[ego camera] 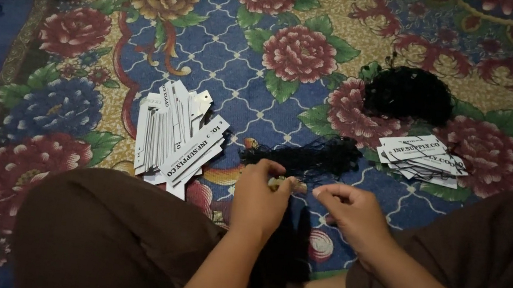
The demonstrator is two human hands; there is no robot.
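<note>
I sit cross-legged on a floral rug [242, 50]. My left hand [259, 200] pinches a small pale tag [283, 184] between thumb and fingertips, just below a loose bundle of black strings [307, 157]. My right hand [353, 213] sits just beside it, fingers curled with thumb and forefinger pressed together; whether a string lies between them, I cannot tell. A fanned stack of white paper tags [175, 136] lies left of my hands. A smaller pile of tags [419, 159] lies to the right, below a black string heap [408, 95].
</note>
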